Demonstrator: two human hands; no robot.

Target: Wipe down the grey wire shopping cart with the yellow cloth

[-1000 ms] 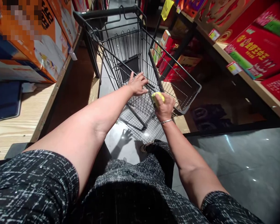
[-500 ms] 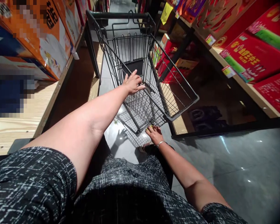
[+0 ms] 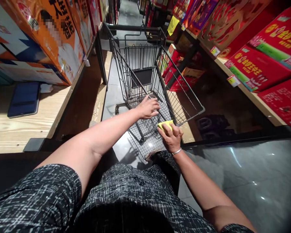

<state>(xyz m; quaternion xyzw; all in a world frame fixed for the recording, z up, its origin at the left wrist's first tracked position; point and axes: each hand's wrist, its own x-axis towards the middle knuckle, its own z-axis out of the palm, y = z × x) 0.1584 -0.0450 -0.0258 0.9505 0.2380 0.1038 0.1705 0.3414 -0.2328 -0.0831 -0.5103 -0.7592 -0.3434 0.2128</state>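
In front of me stands a dark wire shopping cart [image 3: 142, 77], its handle at the far end and its near end toward me. My left hand [image 3: 149, 107] lies over the cart's left top rail with its fingers stretched out and apart; whether it presses on the rail I cannot tell. A folded yellow cloth [image 3: 165, 125] is in my right hand [image 3: 172, 137], fingers wrapped round it, beside the cart's near corner. Part of the cloth is hidden beneath the fingers. Inside the wire basket I see no goods.
On the left, a wooden shelf [image 3: 16, 136] carries large orange cartons [image 3: 50, 42] and a dark blue flat case [image 3: 24, 98]. To the right, red boxes [image 3: 259, 69] fill another shelf, with red packages [image 3: 184, 77] lower down. The cart stands between the shelves on a grey tiled floor [image 3: 244, 168].
My right hand has risen toward the cart's near corner, bringing the yellow cloth into fuller view. My left hand has slid along the rail toward me and slightly right.
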